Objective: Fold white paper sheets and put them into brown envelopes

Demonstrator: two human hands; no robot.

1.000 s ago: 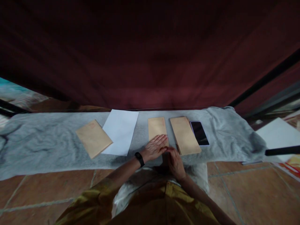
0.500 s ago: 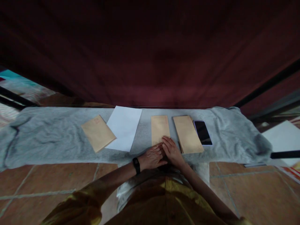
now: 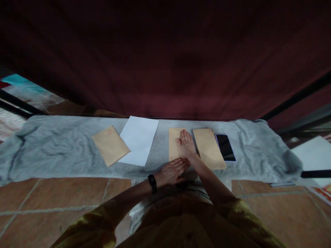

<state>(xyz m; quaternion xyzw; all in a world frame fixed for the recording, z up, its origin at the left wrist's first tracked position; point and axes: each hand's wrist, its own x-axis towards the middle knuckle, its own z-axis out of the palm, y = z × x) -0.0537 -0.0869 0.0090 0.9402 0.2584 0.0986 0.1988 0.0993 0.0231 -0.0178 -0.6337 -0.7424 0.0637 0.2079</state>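
A brown paper envelope (image 3: 173, 146) lies upright in front of me on the grey cloth. My right hand (image 3: 186, 144) rests flat on its right side, fingers stretched toward the far edge. Across the envelope's near end lies my left hand (image 3: 173, 171), fingers extended to the right, a black band on its wrist. Neither hand grips anything. Just right of the envelope is a stack of brown envelopes (image 3: 209, 148), partly under my right forearm. The near end of the envelope is hidden by my hands.
Left on the grey cloth (image 3: 64, 148), another brown envelope (image 3: 111, 145) overlaps white paper (image 3: 141, 139). A phone (image 3: 225, 147) sits beside the stack. A dark red curtain (image 3: 170, 79) hangs behind. White sheets (image 3: 314, 156) and a black bar (image 3: 317, 174) are at far right.
My right hand has moved from the envelope's near end up along its right side and now lies flat. My left hand has slid back to the near end. The view has shifted slightly.
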